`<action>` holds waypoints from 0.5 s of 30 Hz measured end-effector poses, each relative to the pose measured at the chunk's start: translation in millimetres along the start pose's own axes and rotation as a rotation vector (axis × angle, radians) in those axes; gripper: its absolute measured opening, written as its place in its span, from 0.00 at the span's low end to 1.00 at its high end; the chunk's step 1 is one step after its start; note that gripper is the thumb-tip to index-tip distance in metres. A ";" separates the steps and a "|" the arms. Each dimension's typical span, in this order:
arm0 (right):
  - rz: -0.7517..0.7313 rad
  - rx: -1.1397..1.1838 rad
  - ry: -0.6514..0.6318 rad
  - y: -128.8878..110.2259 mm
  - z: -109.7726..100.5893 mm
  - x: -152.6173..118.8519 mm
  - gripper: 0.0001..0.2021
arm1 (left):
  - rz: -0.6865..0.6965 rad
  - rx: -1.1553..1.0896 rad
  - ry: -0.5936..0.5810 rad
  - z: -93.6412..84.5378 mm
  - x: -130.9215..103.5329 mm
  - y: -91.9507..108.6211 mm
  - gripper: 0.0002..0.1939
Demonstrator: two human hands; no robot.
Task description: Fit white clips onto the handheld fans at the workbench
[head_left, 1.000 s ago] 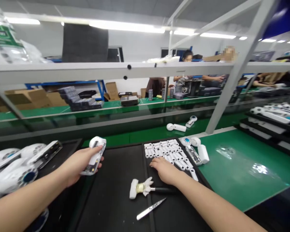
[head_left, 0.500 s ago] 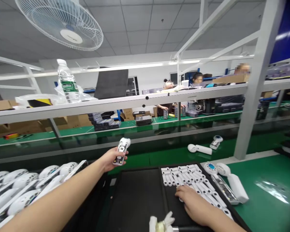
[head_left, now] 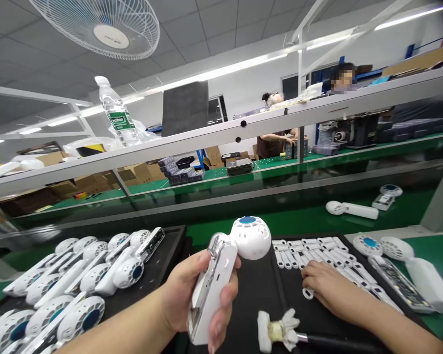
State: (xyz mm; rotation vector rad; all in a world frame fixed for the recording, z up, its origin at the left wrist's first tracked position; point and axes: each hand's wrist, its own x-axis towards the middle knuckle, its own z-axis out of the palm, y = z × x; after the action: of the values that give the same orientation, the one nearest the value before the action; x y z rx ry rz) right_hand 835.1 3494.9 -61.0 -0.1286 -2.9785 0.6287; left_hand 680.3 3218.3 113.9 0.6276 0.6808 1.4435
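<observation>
My left hand (head_left: 206, 300) is wrapped around the handle of a white handheld fan (head_left: 221, 285), held up in front of me. Its round head (head_left: 250, 237) has a blue centre, and the handle's side is open onto the inside. Over on the right, my right hand (head_left: 327, 285) has its fingers curled down at the front of rows of small white oblong plates (head_left: 328, 253), lying in a black tray (head_left: 286, 282). One small white plate (head_left: 307, 293) pokes out beneath those fingers, its other end hidden.
More fan bodies (head_left: 118, 275) lie in rows on a black tray at left. A hammer-like tool with a wrapped white head (head_left: 276, 330) is in front. Opened fan parts (head_left: 398, 275) lie at right, others (head_left: 350, 210) farther back. A shelf beam (head_left: 206, 132) crosses ahead; people work beyond.
My left hand has brought the fan closer and turned it, so its head and side now show. My right hand stays at the small plates. The view has tilted and shifted left.
</observation>
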 end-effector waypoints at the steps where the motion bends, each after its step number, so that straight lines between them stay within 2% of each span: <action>1: 0.000 0.026 0.010 -2.3 0.3 -1.0 0.16 | -0.009 0.011 0.062 -1.9 0.7 0.6 0.21; 3: 0.040 0.082 0.048 -7.9 3.1 -3.5 0.15 | -0.019 0.080 0.214 -7.2 4.4 4.0 0.23; 5: 0.174 0.299 0.147 -16.5 8.4 -7.8 0.15 | -0.016 0.180 0.352 -15.2 11.6 10.0 0.26; 9: 0.547 1.129 0.311 -45.9 19.8 -24.7 0.20 | -0.073 0.479 0.691 -46.5 40.9 30.8 0.21; 12: 0.682 1.528 0.354 -70.7 24.5 -39.4 0.18 | -0.191 0.761 0.978 -79.5 71.7 58.3 0.19; 15: 0.700 1.824 0.356 -84.3 29.6 -49.5 0.27 | -0.230 1.118 1.151 -102.9 87.5 97.3 0.18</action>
State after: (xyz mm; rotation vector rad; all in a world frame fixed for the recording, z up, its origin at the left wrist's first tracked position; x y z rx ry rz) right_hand 875.6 3401.2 -57.4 -0.8812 -1.0239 2.5119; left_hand 539.6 3307.2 114.1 0.4393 2.4570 1.0042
